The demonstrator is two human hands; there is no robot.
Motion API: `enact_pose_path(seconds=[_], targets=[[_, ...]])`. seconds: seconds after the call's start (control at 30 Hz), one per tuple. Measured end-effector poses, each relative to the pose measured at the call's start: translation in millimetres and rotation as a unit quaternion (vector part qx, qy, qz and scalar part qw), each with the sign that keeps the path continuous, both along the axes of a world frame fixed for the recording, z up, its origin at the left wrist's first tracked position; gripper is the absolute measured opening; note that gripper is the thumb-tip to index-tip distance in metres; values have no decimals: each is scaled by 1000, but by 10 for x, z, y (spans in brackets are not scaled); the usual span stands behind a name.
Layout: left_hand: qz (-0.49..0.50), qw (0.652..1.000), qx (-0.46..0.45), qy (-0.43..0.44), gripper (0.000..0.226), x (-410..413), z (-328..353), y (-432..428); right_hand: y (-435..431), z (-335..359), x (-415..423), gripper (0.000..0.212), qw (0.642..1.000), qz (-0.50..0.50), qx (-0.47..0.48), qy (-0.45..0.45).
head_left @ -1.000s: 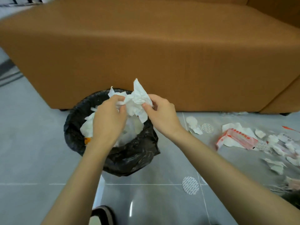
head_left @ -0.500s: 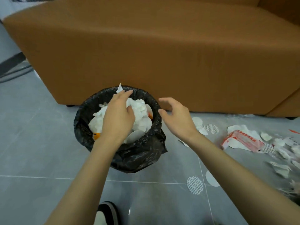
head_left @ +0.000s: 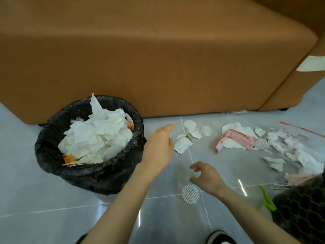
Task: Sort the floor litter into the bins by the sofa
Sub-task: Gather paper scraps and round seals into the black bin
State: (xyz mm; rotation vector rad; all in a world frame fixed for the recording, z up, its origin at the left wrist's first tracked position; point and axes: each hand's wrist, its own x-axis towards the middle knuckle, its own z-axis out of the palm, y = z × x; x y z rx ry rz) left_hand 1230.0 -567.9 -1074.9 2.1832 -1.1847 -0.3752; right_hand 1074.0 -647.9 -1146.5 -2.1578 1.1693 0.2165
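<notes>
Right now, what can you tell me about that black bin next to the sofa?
The bin is round and lined with a crinkled, glossy black plastic bag folded over its rim. It stands upright on the grey tiled floor, close in front of the brown sofa; whether they touch is unclear. It is heaped above the rim with crumpled white tissue and white discs, with an orange scrap at the near edge. The left hand hangs open beside its right side.

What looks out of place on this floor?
Litter is strewn over the tile floor right of the black-lined bin: a red-and-white wrapper, crumpled white paper scraps and a round patterned disc. The bin is heaped, with one tissue poking above its rim.
</notes>
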Motion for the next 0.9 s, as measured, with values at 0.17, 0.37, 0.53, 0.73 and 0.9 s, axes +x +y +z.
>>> enact_pose_path(seconds=[0.17, 0.37, 0.53, 0.73, 0.9], targets=[[-36, 995, 87, 28, 50, -86, -337, -51, 111, -409, -193, 59, 997, 45, 22, 58], [-28, 988, 139, 58, 50, -118, -641, -41, 148, -612, -185, 58, 997, 44, 3, 65], [-34, 986, 144, 80, 53, -131, -758, -88, 61, -616, -206, 9, 998, 26, -4, 59], [-42, 983, 160, 80, 52, -133, -885, -228, -241, -596, -458, 34, 994, -80, -62, 33], [-35, 982, 168, 82, 53, -105, -1069, -432, -261, -597, -571, 36, 994, -80, -36, 61]])
